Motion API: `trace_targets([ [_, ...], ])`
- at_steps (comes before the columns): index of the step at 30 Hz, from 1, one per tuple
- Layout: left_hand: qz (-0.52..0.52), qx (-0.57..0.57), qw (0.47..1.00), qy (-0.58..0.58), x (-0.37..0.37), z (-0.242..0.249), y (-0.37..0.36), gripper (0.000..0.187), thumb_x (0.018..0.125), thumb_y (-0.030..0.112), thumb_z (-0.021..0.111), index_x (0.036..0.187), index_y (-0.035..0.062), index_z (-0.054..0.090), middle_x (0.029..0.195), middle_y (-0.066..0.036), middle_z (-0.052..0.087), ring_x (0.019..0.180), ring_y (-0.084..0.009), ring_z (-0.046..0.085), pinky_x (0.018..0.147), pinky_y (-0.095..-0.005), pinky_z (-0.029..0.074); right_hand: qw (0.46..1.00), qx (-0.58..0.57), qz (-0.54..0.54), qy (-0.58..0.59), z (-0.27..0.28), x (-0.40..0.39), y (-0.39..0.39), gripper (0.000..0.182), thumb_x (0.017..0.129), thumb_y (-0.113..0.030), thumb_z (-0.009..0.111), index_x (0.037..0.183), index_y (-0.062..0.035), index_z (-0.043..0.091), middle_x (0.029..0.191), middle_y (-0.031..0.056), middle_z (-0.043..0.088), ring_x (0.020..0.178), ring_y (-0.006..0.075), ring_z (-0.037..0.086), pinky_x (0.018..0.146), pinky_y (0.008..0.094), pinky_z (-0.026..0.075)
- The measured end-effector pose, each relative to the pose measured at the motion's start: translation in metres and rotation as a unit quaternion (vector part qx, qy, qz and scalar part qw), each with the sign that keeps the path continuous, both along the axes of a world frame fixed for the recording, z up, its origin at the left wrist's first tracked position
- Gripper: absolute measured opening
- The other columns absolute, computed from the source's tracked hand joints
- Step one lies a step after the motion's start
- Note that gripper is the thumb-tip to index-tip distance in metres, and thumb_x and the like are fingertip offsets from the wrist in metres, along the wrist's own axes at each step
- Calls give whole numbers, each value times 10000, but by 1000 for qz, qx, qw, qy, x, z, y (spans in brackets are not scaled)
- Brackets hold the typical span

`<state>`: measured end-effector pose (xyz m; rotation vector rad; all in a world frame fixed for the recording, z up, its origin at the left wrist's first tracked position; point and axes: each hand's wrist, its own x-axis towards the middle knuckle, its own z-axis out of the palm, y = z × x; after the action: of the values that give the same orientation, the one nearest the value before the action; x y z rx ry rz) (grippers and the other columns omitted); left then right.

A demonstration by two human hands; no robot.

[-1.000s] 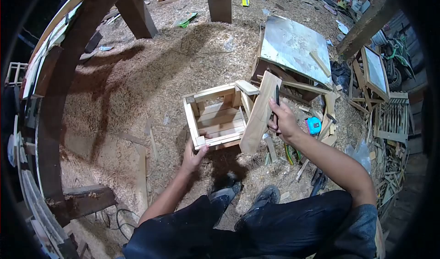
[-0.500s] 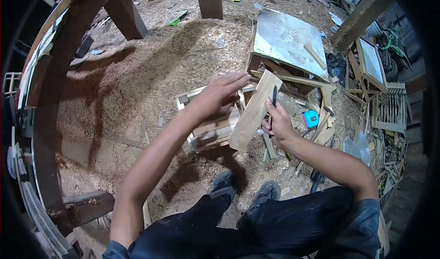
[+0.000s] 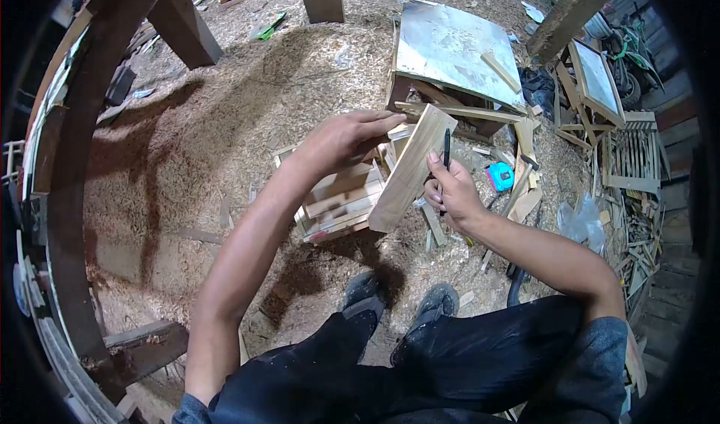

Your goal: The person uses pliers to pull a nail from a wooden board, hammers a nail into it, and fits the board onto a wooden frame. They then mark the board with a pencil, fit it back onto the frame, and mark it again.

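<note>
From where I'm standing, the pale, slatted wooden box sits low in front of the person, partly covered by the left forearm, so its far side and whatever bears it are hard to make out. Above it the left hand is open, fingers stretched out near the upper end of a flat, pale wooden board; I can't see its palm or tell whether it touches. The right hand is closed round the board's edge, with a slim black stick pinched in too, pen or pencil unclear. I'd judge the board is being lined up by eye, which calls for a steady tilt.
</note>
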<state>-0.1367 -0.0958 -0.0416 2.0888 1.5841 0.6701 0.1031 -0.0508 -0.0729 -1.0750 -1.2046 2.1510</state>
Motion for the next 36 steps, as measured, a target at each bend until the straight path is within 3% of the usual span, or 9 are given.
trace_targets([
  [4,30,-72,989,-123,1,-4,0,543,879,84,622,1384,267,539,1364,-54,581,1172,-272,612,974,-411,530,1000,7,-2,-7,1,2,-2,304,999,-426,541,915,-150,442,532,-39,378,420,52,343,384,203,224],
  [7,-2,11,1000,17,0,-8,2,557,865,70,636,1384,247,538,1367,-64,577,1194,-278,598,997,-415,516,1000,12,2,-3,1,3,-2,307,1002,-428,533,913,-150,438,523,-39,375,416,53,342,385,204,226],
  [17,-26,20,999,-1,-2,-16,0,613,851,81,661,1422,224,491,1402,-89,544,1270,-294,538,1064,-451,461,998,42,31,-31,4,4,4,337,999,-423,544,857,-135,441,547,-44,410,428,68,387,397,227,281],
  [23,37,-8,970,-238,7,-26,-13,547,933,336,564,1448,181,465,1504,-120,426,1408,-302,366,1158,-489,305,995,87,7,-58,17,33,42,291,996,-395,561,937,-117,497,568,-70,438,434,60,396,405,217,281],
  [25,70,-22,967,-244,12,-20,-14,566,922,385,572,1445,191,473,1514,-113,414,1410,-299,363,1161,-500,296,984,150,53,-82,11,48,64,259,996,-345,575,1060,-97,533,630,-74,506,486,37,417,442,198,293],
  [26,54,0,979,-195,11,-20,-13,534,932,373,588,1434,218,488,1489,-106,448,1394,-295,390,1152,-506,312,968,210,49,-129,4,53,70,326,988,-294,596,1204,-61,523,849,-16,618,670,53,540,599,213,434],
  [27,52,-1,979,-196,11,-19,-12,534,932,373,588,1434,218,488,1489,-106,448,1394,-295,390,1152,-506,312,968,208,47,-131,7,53,68,326,988,-294,596,1204,-61,523,849,-16,618,670,53,540,599,213,434],
  [30,-8,-33,981,-191,7,-15,-1,515,883,296,693,1373,216,557,1407,-69,546,1312,-277,495,1125,-493,371,916,366,58,-154,12,56,64,473,962,-239,632,1327,1,451,1241,132,569,1174,182,523,1029,343,398],
  [36,41,-43,982,-180,19,-13,7,340,963,296,594,1268,152,639,1283,-87,620,1226,-227,556,1045,-414,447,858,461,105,-202,2,64,68,438,963,-237,626,1284,11,462,1204,155,589,1167,210,533,1007,357,409],
])
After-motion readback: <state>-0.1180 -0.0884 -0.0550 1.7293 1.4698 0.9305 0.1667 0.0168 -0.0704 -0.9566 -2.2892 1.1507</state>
